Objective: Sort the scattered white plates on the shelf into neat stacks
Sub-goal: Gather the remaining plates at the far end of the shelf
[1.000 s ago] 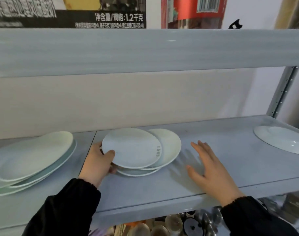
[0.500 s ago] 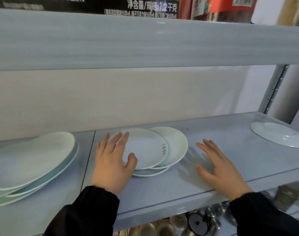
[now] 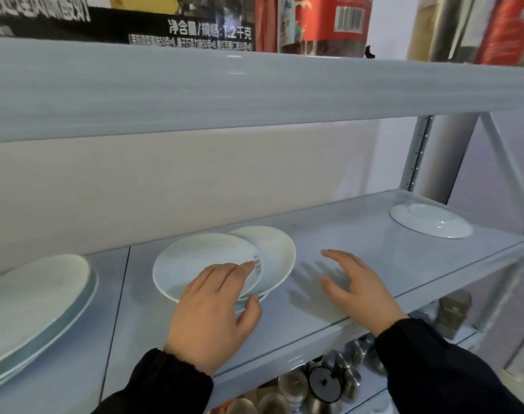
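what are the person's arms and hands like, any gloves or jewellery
The left hand and right hand are bare: no gloves, no ring or watch showing. The left sleeve and right sleeve are black and long, each ending at the wrist in a gathered cuff.

- Stack of large white round plates (image 3: 36,294): cut off by the left frame edge; count indeterminate.
- Small white round top plate (image 3: 201,261): near rim hidden under the left hand (image 3: 210,318).
- Dark rim print (image 3: 257,264): too small to read.
- Shiny metal vessels (image 3: 323,383) below: blurred, partly hidden by the shelf edge.
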`<state>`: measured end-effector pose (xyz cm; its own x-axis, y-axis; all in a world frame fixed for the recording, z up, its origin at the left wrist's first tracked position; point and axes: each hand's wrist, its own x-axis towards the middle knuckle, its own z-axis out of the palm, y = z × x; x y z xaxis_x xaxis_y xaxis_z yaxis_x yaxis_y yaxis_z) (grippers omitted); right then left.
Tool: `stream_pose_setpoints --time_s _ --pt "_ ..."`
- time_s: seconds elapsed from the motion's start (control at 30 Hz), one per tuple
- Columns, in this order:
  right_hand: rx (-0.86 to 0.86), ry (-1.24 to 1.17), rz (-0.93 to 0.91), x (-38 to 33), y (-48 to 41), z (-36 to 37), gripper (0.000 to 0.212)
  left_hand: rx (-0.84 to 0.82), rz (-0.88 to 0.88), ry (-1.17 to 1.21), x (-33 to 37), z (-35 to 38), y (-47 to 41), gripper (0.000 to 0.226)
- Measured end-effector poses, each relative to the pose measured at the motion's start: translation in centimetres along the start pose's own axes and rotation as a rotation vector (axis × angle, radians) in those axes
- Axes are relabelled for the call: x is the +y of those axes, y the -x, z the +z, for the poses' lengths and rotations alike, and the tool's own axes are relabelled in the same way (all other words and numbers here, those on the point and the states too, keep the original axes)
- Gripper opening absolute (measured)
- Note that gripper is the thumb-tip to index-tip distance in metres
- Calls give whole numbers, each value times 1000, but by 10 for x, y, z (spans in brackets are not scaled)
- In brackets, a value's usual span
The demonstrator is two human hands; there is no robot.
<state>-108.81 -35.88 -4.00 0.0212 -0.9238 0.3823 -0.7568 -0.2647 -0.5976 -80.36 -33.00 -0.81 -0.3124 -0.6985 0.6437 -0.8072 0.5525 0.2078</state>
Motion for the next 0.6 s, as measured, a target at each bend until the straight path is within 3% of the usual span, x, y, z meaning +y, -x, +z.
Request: stream_pose_setpoints --time_s 0.37,0.6 --pt "19 208 -41 75 0 -72 63 -68 168 34 92 64 -43 40" --pt "31 261 39 147 -19 -135 58 -114 126 51 134 122 -89 41"
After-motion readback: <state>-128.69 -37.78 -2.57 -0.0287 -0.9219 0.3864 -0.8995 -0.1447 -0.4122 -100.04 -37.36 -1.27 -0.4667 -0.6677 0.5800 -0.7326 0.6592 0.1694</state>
